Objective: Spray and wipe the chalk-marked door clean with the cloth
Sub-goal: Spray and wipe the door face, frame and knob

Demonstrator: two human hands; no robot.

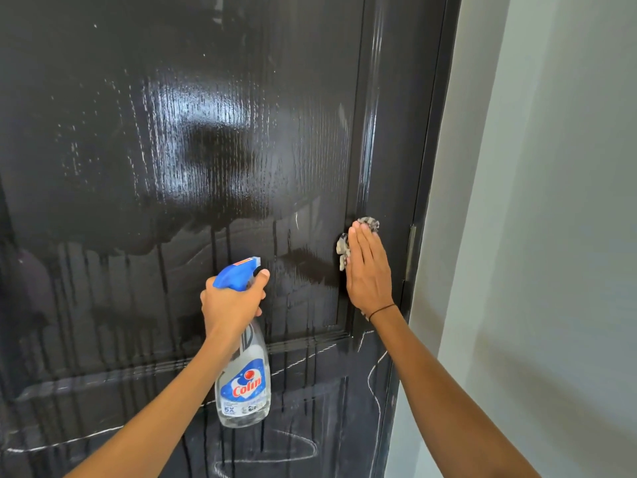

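pale grey wall (551, 201), dark door frame (436, 132)

Thin black band (382, 310), perhaps thread.

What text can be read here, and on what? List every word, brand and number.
"Colin": red brand name on the label of the spray bottle, which the left hand grips.
"5X": on the same label, lower left.
Fine print under "5X" and on the label's lower right: too small to read.
Orange sticker on the trigger head: unreadable.
Door: chalk scribbles only, no words.

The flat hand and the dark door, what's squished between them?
In the head view, a crumpled grey patterned cloth lies between the right hand and the dark glossy door.
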